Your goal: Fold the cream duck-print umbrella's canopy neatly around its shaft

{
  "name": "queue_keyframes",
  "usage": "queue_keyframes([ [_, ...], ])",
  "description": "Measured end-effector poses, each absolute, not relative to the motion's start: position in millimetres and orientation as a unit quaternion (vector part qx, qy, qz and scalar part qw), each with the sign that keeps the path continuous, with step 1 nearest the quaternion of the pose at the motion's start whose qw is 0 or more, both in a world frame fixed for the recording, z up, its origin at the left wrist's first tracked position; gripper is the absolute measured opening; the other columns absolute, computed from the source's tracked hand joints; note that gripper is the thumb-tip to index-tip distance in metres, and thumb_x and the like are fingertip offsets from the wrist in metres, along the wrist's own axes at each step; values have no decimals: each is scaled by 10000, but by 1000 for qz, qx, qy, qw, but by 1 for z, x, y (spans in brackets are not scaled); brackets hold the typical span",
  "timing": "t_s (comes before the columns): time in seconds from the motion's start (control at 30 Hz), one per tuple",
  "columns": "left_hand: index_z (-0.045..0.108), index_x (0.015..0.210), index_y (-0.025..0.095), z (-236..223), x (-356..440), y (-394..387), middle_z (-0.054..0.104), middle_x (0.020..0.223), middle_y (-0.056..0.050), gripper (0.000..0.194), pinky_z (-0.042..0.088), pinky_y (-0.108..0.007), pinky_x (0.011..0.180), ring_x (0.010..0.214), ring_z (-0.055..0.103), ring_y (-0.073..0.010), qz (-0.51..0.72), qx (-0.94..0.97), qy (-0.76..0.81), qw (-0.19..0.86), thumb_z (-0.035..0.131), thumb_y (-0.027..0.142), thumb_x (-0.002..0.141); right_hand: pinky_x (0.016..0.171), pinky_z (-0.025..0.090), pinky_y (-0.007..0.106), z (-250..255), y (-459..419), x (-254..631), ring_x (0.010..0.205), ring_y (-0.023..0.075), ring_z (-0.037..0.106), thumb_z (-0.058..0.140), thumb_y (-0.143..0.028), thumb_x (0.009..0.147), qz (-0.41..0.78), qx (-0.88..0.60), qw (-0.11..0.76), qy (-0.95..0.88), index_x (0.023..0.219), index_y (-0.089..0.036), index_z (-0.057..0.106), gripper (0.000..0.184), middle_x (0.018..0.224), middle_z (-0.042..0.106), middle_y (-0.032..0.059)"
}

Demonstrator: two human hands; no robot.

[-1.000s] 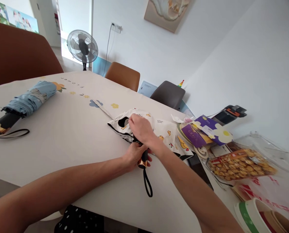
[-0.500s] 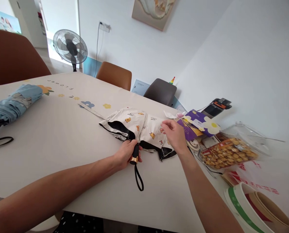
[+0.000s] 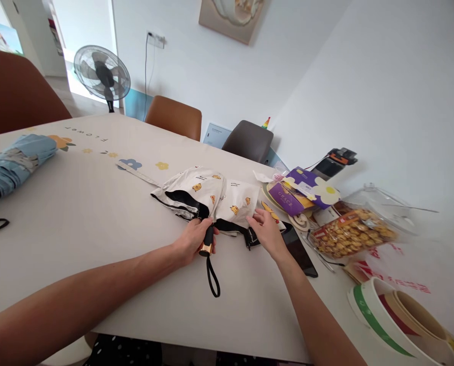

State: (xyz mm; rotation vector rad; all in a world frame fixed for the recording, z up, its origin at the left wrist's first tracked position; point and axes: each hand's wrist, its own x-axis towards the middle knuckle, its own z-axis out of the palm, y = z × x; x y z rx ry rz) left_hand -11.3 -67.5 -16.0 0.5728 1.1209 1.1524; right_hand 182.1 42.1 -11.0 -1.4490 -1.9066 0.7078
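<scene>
A white folding umbrella (image 3: 206, 193) with small orange prints and a black lining lies collapsed but loose on the white table (image 3: 97, 218). My left hand (image 3: 191, 239) is closed round its black handle (image 3: 207, 239), just above the gold band; the black wrist strap (image 3: 212, 277) trails toward me. My right hand (image 3: 265, 231) rests on the umbrella's right-hand folds at the black edge, fingers pinching the fabric.
A folded blue umbrella (image 3: 13, 162) lies far left. To the right are a dark phone (image 3: 301, 249), a purple box (image 3: 299, 190), a snack bag (image 3: 349, 231), a clear container and stacked bowls (image 3: 398, 315). Chairs and a fan (image 3: 101, 73) stand behind.
My right hand left the top of the canopy near the handle, swung right, then came down onto the lower right folds. The left hand kept its hold on the handle.
</scene>
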Motion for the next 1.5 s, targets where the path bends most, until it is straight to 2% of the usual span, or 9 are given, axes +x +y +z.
queue_keyframes([
  [0.1, 496, 700, 145, -16, -10, -67, 530, 504, -29, 288, 387, -242, 400, 376, 494, -122, 512, 235, 499, 659, 450, 410, 803, 662, 499, 358, -11, 48, 174, 757, 222, 643, 595, -431, 702, 314, -560, 341, -686, 1009, -160, 544, 412, 864, 671, 92],
  [0.2, 495, 730, 148, -17, -10, -66, 538, 566, -26, 246, 388, -246, 392, 389, 484, -110, 532, 212, 474, 669, 473, 385, 794, 494, 471, 301, -7, 53, 169, 536, 180, 585, 585, -403, 701, 374, -557, 329, -665, 720, -183, 588, 221, 589, 616, 28],
  [0.3, 502, 787, 146, -19, -12, -64, 534, 646, -14, 206, 386, -240, 381, 422, 479, -96, 564, 187, 429, 680, 506, 352, 780, 493, 457, 278, 3, 53, 165, 494, 145, 533, 623, -339, 667, 420, -526, 361, -645, 580, -179, 562, 192, 524, 560, -3],
  [0.47, 514, 850, 129, -18, -18, -63, 496, 679, 3, 195, 368, -201, 384, 468, 464, -71, 571, 143, 345, 732, 512, 312, 782, 601, 467, 262, 45, 48, 148, 592, 120, 534, 668, -293, 641, 489, -427, 456, -608, 593, -171, 535, 187, 611, 543, -16],
  [0.73, 535, 904, 123, -9, -26, -65, 457, 692, 18, 227, 331, -161, 367, 469, 421, -43, 513, 143, 219, 818, 468, 312, 799, 675, 441, 241, 95, 34, 77, 658, 106, 513, 571, -329, 740, 393, -296, 477, -728, 643, -168, 541, 190, 659, 518, -16],
  [0.87, 522, 896, 122, -14, -29, -61, 432, 660, 26, 217, 307, -168, 342, 447, 410, -53, 482, 145, 212, 838, 446, 291, 783, 574, 379, 215, 77, 41, 40, 577, 90, 453, 544, -329, 747, 345, -256, 444, -786, 602, -162, 542, 222, 591, 484, -32],
  [1.1, 493, 824, 114, -19, -26, -57, 432, 634, 22, 179, 327, -179, 347, 439, 420, -63, 466, 135, 271, 832, 385, 250, 780, 507, 298, 230, 16, 63, 20, 489, 89, 365, 513, -305, 701, 328, -342, 359, -805, 493, -171, 470, 251, 475, 405, -51],
  [1.33, 503, 793, 116, -17, -23, -59, 491, 688, -3, 178, 357, -197, 367, 464, 455, -76, 470, 160, 288, 819, 406, 263, 768, 569, 396, 232, 8, 69, 24, 591, 119, 506, 502, -356, 719, 426, -354, 459, -694, 648, -173, 550, 201, 619, 546, -19],
  [1.5, 495, 763, 118, -18, -22, -60, 511, 694, -17, 180, 389, -223, 384, 473, 469, -91, 467, 159, 298, 817, 391, 265, 772, 710, 451, 274, 6, 66, 22, 782, 159, 606, 521, -390, 730, 494, -360, 455, -648, 805, -168, 606, 250, 824, 647, 31],
])
